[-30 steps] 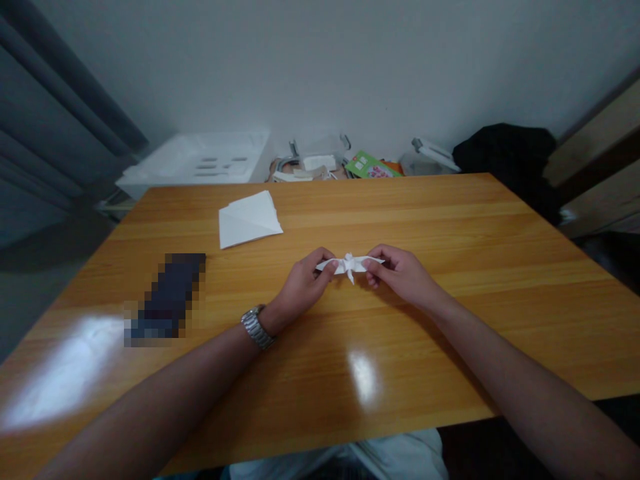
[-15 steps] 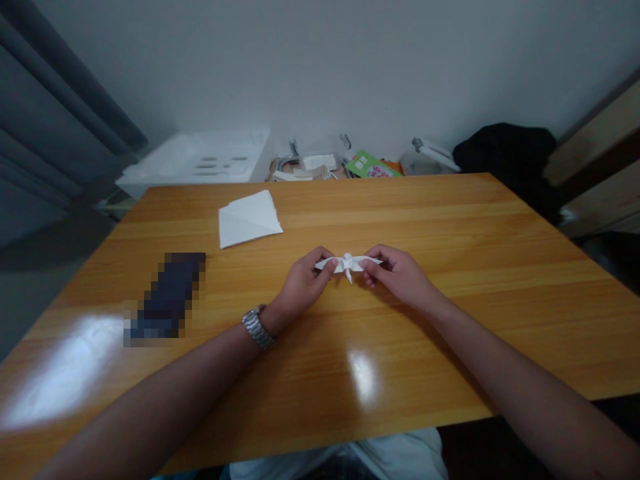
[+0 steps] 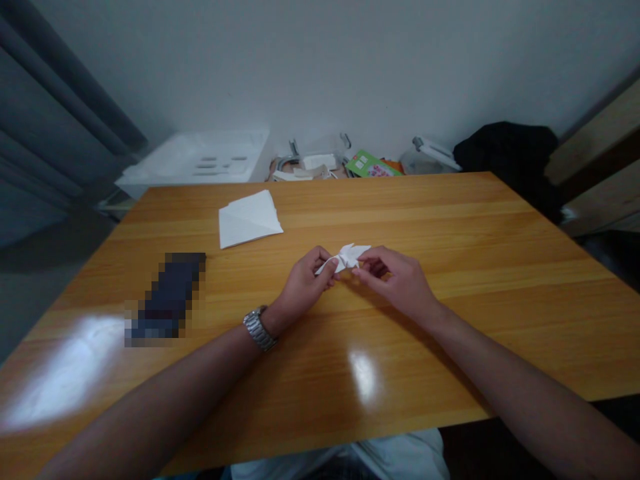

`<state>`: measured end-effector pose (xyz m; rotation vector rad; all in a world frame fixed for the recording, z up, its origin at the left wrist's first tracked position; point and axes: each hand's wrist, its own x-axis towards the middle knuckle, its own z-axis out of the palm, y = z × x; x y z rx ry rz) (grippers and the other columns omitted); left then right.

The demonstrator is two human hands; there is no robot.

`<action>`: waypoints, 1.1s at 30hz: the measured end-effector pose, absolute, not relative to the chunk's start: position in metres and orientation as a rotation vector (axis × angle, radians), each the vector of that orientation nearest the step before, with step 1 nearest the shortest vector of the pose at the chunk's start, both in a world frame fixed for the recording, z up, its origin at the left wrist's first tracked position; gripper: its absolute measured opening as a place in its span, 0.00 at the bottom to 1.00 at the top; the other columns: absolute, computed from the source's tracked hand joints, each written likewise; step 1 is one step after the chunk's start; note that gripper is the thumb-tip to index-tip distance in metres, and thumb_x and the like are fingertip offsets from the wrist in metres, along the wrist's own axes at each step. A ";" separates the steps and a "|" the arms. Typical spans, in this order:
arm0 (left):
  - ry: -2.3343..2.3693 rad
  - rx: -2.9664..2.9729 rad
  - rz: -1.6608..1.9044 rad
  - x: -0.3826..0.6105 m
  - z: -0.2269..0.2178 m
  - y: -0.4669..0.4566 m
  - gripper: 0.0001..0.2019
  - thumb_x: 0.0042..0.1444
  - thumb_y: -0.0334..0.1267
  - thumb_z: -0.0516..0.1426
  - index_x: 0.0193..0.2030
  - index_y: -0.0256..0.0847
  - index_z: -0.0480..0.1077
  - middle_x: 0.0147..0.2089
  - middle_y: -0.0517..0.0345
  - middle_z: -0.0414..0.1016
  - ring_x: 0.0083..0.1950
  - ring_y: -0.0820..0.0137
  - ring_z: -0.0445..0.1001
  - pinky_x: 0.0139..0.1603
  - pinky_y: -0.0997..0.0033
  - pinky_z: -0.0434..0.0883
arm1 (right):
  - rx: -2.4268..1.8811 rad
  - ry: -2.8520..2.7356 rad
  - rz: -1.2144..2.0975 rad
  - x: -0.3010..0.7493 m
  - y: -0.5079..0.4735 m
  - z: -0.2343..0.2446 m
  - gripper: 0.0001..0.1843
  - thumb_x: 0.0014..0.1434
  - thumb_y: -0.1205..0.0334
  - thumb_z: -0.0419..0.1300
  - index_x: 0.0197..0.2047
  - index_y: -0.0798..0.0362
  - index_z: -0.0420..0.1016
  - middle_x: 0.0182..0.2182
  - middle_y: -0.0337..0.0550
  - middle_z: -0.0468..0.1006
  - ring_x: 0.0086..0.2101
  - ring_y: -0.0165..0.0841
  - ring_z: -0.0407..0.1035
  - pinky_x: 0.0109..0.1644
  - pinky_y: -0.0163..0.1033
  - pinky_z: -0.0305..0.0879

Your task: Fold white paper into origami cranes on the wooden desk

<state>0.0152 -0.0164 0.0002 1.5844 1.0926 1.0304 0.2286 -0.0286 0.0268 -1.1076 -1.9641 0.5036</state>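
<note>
A small white origami crane (image 3: 345, 257), its paper wings spread to either side, is held above the wooden table (image 3: 430, 373). My left hand (image 3: 310, 280) pinches its left wing between thumb and fingers. At its right side, the thumb and index finger of my right hand (image 3: 397, 277) close on the near edge of the paper, with the other fingers curled. The fingertips partly cover the folds. Farther back to the left lie white paper sheets (image 3: 250, 220), stacked a little unevenly.
A blurred-out dark flat object (image 3: 170, 293) lies on the left of the table. Beyond the far edge are a white tray (image 3: 200, 157), a green booklet (image 3: 370, 163) among assorted items, and a black cloth-like heap (image 3: 505, 153).
The crane has turned and tilted, its right wing now pointing up and right. My right hand has shifted its hold from the right wing tip to nearer the middle. My left hand stays nearly still.
</note>
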 end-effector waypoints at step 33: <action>1.106 1.589 1.259 0.012 0.004 -0.013 0.12 0.62 0.45 0.61 0.42 0.38 0.74 0.44 0.51 0.79 0.45 0.67 0.78 0.51 0.65 0.77 | -0.989 -2.075 0.374 0.237 -0.024 0.035 0.05 0.66 0.65 0.58 0.36 0.50 0.73 0.33 0.42 0.76 0.34 0.34 0.70 0.36 0.39 0.66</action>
